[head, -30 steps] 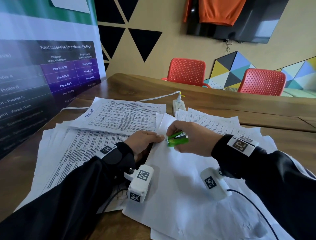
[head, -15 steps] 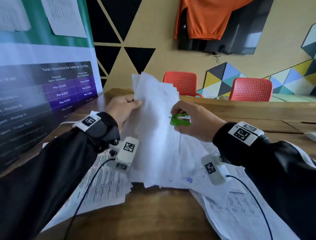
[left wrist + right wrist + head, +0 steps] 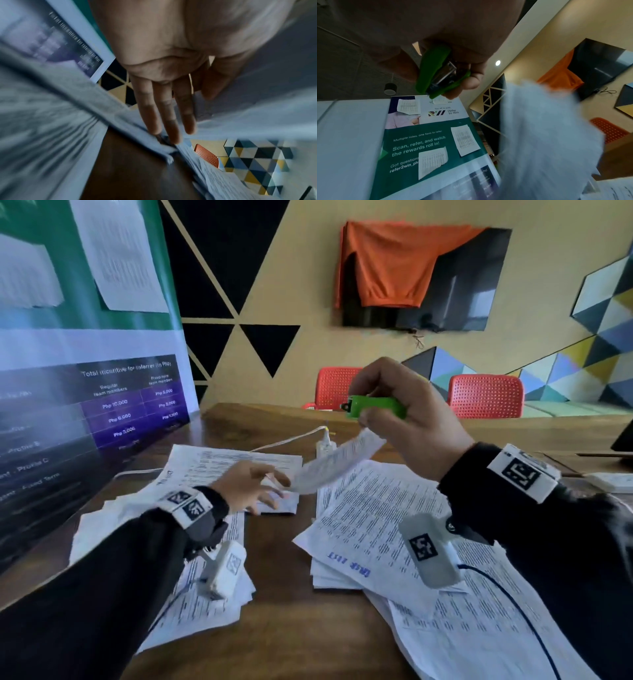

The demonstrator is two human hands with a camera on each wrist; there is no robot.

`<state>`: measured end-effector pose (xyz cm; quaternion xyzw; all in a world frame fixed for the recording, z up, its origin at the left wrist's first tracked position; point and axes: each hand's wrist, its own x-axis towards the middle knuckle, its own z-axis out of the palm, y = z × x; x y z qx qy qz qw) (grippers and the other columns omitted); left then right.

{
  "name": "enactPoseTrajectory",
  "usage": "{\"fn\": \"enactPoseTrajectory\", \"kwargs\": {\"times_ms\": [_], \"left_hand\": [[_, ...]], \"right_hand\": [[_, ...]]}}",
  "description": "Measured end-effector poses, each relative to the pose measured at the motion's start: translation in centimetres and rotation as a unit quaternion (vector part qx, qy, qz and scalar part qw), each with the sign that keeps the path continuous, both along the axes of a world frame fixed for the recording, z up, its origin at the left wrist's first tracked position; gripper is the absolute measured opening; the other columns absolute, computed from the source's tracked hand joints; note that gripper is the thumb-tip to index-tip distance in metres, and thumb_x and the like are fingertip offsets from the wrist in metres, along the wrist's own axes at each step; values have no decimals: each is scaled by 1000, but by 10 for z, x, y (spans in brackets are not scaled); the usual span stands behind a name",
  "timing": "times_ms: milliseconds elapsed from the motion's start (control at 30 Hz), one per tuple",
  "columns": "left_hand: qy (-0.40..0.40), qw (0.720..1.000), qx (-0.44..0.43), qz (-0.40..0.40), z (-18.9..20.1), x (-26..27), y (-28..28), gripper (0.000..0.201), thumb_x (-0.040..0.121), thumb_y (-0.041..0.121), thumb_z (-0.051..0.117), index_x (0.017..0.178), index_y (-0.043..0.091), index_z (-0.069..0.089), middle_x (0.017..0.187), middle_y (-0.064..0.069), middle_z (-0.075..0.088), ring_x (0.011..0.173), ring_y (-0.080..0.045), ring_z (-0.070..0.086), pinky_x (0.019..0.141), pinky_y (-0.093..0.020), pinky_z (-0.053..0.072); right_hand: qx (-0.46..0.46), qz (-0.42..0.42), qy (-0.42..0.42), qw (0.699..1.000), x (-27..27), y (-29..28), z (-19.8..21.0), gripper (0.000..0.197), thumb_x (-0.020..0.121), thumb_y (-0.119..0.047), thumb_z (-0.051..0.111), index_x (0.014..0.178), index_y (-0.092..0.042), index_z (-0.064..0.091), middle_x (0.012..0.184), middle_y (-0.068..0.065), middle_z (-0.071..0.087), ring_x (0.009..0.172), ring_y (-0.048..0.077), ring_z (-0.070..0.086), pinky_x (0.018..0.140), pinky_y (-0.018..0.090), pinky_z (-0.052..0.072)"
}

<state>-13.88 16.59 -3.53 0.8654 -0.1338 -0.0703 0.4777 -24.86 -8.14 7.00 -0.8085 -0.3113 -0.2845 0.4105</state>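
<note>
Item: green stapler [image 3: 375,408] — R hand [image 3: 416,422] curled round it, raised above table [image 3: 281,577]; rigid, light. Also: paper set [image 3: 337,465] hangs beneath — limp, tearable; take near top corner. L hand [image 3: 251,486] spread at its lower end.

The banner [image 3: 426,135] reads "Go all in with Refer to Win", "Multiple roles, one form to refer:" and "Scan, refer, and watch the rewards roll in!" Its purple grid [image 3: 137,412], headed "Total incentive for referrer (in Php)", lists Php 10,000, 6,000 and 3,000. One printed sheet [image 3: 376,529] bears an upside-down blue heading ending in "LIST".
</note>
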Motion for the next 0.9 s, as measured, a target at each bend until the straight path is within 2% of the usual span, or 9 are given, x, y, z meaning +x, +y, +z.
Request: {"fn": "enactPoseTrajectory", "kwargs": {"times_ms": [67, 133, 200, 300, 433, 533, 600, 700, 900], "left_hand": [[57, 996, -68, 20, -18, 0, 3, 31, 102, 18, 48, 104, -1, 73, 78, -5, 77, 70, -18, 72, 64, -36, 51], [14, 997, -66, 42, -28, 1, 5, 34, 98, 32, 55, 95, 10, 80, 71, 12, 74, 71, -3, 69, 78, -34, 50], [-35, 998, -35, 48, -40, 4, 9, 14, 91, 29, 70, 85, 23, 82, 84, 13, 76, 83, 4, 67, 85, -26, 47], [-23, 997, -53, 43, -54, 10, 14, 21, 84, 20, 77, 101, 30, 76, 96, -5, 76, 87, -7, 69, 83, -23, 47], [-4, 996, -60, 59, -62, 18, 16, 76, 72, 39, 80, 140, 22, 53, 128, 2, 64, 107, -19, 67, 102, -38, 48], [107, 961, -243, 74, -75, 21, 15, 71, 63, 29, 92, 124, 8, 63, 121, -15, 71, 108, -36, 69, 101, -57, 50], [168, 925, -334, 66, -80, 13, 10, 42, 74, 13, 83, 113, 2, 71, 111, -25, 72, 102, -41, 71, 94, -54, 56], [184, 914, -352, 80, -82, 7, 7, 5, 86, 3, 73, 89, 2, 77, 95, -24, 75, 82, -34, 73, 75, -41, 60], [167, 919, -342, 98, -85, 7, 7, 18, 83, 3, 76, 67, 11, 78, 78, -18, 74, 65, -27, 70, 70, -36, 56]], "right_hand": [[24, -9, 11, 1000, 8, 3, -8, 18, 81, -9, 59, 99, -13, 59, 81, -14, 57, 66, -1, 52, 61, 14, 42], [43, -21, 14, 999, 19, 8, -17, 18, 82, -13, 66, 97, -13, 57, 82, -13, 57, 67, -1, 52, 61, 12, 43], [15, -42, 37, 998, 33, 13, -29, 27, 80, -12, 75, 100, -15, 56, 86, -12, 57, 69, -1, 52, 63, 13, 44], [-116, -83, 119, 983, 58, 25, -53, 30, 78, -12, 75, 101, -21, 58, 91, -10, 61, 75, 5, 55, 66, 18, 43], [-235, -90, 211, 945, 82, 41, -91, 26, 78, -17, 74, 102, -24, 67, 95, -7, 66, 84, 14, 59, 68, 21, 46], [-260, -84, 238, 932, 93, 54, -106, 26, 78, -23, 74, 104, -28, 69, 101, -6, 67, 92, 18, 62, 81, 34, 54], [-276, -87, 242, 926, 98, 61, -112, 24, 78, -26, 74, 101, -29, 68, 97, -6, 67, 88, 18, 63, 81, 39, 56], [-303, -97, 236, 918, 101, 68, -116, 20, 76, -29, 74, 95, -30, 65, 90, -7, 65, 84, 19, 62, 78, 41, 57], [-348, -109, 219, 905, 99, 73, -112, 25, 78, -29, 72, 102, -30, 67, 99, -9, 65, 89, 18, 61, 79, 36, 55]]}}
